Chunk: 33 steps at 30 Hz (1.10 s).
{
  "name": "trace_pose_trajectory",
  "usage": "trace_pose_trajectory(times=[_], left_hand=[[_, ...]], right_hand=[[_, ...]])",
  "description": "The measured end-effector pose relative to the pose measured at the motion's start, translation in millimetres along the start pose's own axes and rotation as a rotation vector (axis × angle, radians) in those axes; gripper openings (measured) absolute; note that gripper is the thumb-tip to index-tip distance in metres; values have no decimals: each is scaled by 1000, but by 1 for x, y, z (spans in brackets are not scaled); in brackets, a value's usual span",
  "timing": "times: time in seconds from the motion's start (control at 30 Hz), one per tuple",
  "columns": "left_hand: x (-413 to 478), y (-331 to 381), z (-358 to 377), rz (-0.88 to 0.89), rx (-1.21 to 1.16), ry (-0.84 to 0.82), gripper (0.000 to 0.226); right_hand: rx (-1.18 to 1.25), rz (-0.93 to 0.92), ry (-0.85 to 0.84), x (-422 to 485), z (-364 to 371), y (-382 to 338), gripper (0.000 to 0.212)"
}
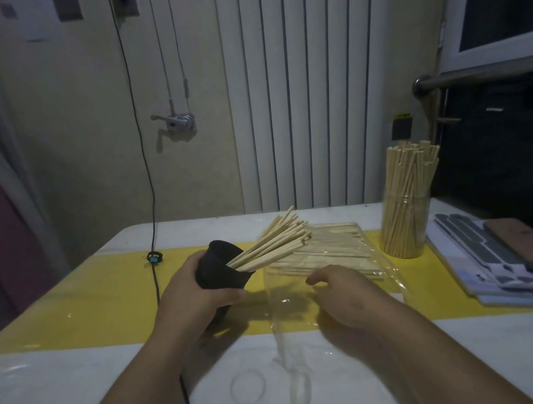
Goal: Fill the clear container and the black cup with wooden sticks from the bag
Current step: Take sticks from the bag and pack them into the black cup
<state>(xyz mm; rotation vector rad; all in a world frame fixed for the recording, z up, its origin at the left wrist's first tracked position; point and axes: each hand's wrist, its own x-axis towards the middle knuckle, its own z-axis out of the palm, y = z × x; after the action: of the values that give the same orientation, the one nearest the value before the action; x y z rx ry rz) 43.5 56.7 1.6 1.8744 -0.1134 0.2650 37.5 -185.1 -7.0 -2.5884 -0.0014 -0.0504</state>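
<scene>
Both my hands are busy: my left hand (191,292) grips the tilted black cup (217,269), wooden sticks (271,247) fanning out; my right hand (341,296) rests loosely spread on the bag (326,254). Farther right stands the stick-packed clear container (405,220).

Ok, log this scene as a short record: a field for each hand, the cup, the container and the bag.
left hand: grips the cup
right hand: fingers relaxed, holding nothing, at the bag's near end
cup: lifted, tilted toward the bag, partly filled with sticks
container: upright, packed with sticks
bag: lies flat, sticks left inside
</scene>
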Motion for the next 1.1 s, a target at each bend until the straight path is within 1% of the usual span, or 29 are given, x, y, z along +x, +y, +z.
trace_pose_trajectory(times=[0.13, 0.2, 0.27, 0.4, 0.53, 0.6, 0.8, 0.97, 1.1], left_hand=[[1, -1, -1, -5, 10, 7, 62], [1, 0, -1, -5, 16, 9, 61], [0, 1, -1, -3, 23, 11, 61], [-1, 3, 0, 0, 27, 6, 60], [0, 2, 0, -7, 29, 6, 59], [0, 2, 0, -7, 34, 10, 59], [0, 2, 0, -11, 30, 7, 61], [-1, 2, 0, -6, 31, 7, 61], [0, 2, 0, -9, 24, 4, 61]], right_hand=[[-241, -72, -28, 9, 7, 9, 55], [-304, -53, -57, 12, 10, 13, 61], [-322, -15, -51, 17, 13, 19, 62], [-362, 43, -19, 24, 19, 24, 59], [-454, 36, 18, 23, 18, 21, 50], [-468, 37, 24, 22, 18, 19, 49], [-477, 67, 26, 25, 22, 19, 44], [-436, 70, 5, 25, 19, 22, 45], [-427, 62, 69, 25, 19, 20, 41]])
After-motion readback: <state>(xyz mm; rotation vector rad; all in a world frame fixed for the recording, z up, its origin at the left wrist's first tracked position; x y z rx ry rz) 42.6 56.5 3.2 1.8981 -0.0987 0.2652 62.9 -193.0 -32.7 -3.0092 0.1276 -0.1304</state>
